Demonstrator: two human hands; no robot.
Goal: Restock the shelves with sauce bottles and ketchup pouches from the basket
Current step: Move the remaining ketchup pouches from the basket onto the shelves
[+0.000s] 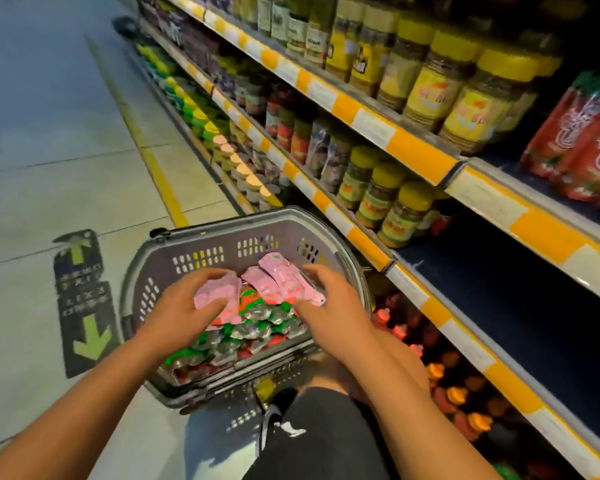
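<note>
A grey plastic basket (222, 233) stands on the floor in front of me, filled with several red, green and silver ketchup pouches (253, 327). My left hand (181, 306) grips a pale pink pouch (219, 296) at the left of the pile. My right hand (329, 303) grips further pink pouches (278, 275) at the right of the pile. Both hands are inside the basket. To my right the middle shelf (499, 299) has a bare dark blue stretch. Red ketchup pouches (582, 147) stand on the shelf above it.
Shelves run along the right, with yellow-lidded jars (395, 209) on the middle level and more jars (440, 77) above. Red and orange bottle caps (440, 372) fill the bottom shelf. My knee and shoe (284, 420) are by the basket. Tiled floor with arrow stickers (84, 303) lies left.
</note>
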